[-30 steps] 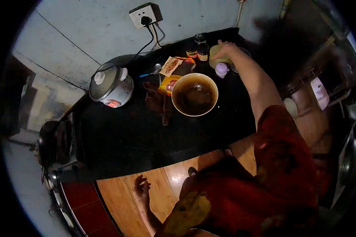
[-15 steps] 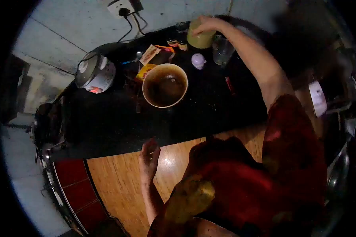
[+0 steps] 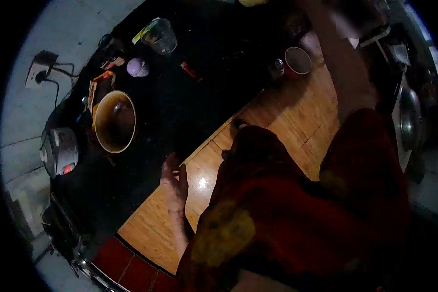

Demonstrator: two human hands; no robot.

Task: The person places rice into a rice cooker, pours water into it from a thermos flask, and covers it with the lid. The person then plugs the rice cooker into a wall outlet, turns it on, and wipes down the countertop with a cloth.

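My left hand (image 3: 173, 177) hovers by the front edge of the dark counter (image 3: 151, 170), fingers loosely bent, thumb apart, nothing in it. My right forearm (image 3: 343, 68) reaches away to the upper right; the hand itself lies beyond the top of the picture. Left of that arm, a sliver of a yellow-green container (image 3: 253, 2) shows at the top edge. Whether my right hand touches it is hidden. A pale-rimmed bowl (image 3: 116, 121) with brown residue inside stands on the counter, left of my left hand.
A rice cooker (image 3: 61, 151) stands at the far left. Farther back are a purple lidded item (image 3: 137, 67), a clear cup (image 3: 160, 36) and a small red object (image 3: 191, 71). A cup (image 3: 298, 61) stands at right, near the wooden floor (image 3: 297, 107). A socket (image 3: 38, 75) holds a plug.
The view has turned right, shifting the counter items leftward. My right hand, earlier on the yellow-green container, has left the frame. That container now shows at the top, right of the clear cup.
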